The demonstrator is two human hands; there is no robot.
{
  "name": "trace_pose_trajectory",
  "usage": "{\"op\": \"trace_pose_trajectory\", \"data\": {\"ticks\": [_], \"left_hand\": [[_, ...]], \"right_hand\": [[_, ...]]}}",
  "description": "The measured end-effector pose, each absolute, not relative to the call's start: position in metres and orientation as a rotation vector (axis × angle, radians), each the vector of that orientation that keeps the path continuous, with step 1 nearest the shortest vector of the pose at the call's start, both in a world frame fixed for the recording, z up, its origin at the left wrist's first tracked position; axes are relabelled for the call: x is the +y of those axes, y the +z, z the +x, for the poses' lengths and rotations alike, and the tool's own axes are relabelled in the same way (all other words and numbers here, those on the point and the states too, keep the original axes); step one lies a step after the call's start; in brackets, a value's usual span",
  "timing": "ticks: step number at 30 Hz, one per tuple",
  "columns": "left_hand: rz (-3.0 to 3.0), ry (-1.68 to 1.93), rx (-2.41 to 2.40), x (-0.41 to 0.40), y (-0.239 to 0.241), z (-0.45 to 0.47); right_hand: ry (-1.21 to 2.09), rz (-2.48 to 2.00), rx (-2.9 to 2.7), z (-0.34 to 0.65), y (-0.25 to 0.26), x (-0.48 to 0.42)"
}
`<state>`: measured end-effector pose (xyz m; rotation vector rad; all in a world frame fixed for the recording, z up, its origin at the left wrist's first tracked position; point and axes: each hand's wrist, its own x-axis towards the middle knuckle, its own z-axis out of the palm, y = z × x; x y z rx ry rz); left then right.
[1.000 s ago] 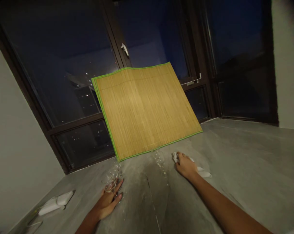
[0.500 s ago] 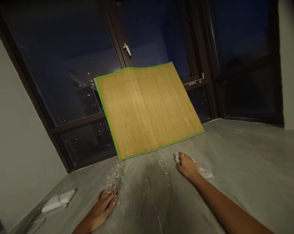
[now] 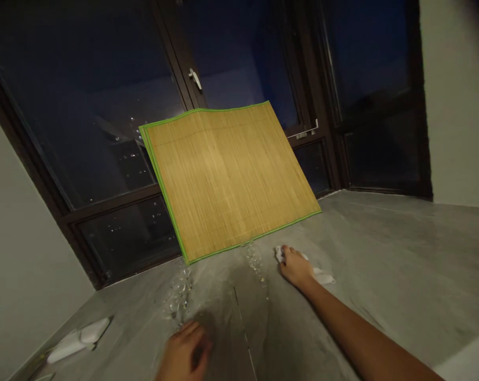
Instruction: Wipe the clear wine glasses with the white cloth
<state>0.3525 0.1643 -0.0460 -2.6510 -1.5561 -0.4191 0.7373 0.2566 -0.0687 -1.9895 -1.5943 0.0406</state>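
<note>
My left hand [image 3: 186,349] is low in the head view, a little blurred. Its fingers are curled and the thumb stands apart, with nothing visible in its grasp. Just beyond it is a cluster of clear glassware [image 3: 178,291], its exact kind hard to make out. My right hand [image 3: 297,266] is closed on a crumpled white cloth [image 3: 322,275], pressed against the grey surface. Left of that hand is a second group of clear glassware [image 3: 254,260]. Behind both groups, a bamboo mat [image 3: 231,180] with green edging leans upright against the window.
The grey surface [image 3: 366,254] has a dark seam line running toward me. A white bundle [image 3: 80,339] wrapped with a cord lies at the left by the wall. Dark-framed windows with a white handle [image 3: 195,79] rise behind. Something pale [image 3: 471,357] shows at the lower right corner.
My left hand has come away from the left glassware, moving right and toward me, with its fingers more curled. My right hand stays on the cloth. The view has shifted slightly to the right.
</note>
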Motion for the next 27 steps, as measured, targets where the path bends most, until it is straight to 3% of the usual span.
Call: {"op": "trace_pose_trajectory", "data": {"ticks": [8, 27], "left_hand": [[-2.862, -0.419, -1.512, 0.249, -0.046, 0.507], [-2.808, -0.353, -1.586, 0.290, -0.060, 0.541]], "right_hand": [[0.035, -1.996, -1.586, 0.739, -0.069, 0.257], [0.005, -1.996, -1.599, 0.739, -0.071, 0.258]]}}
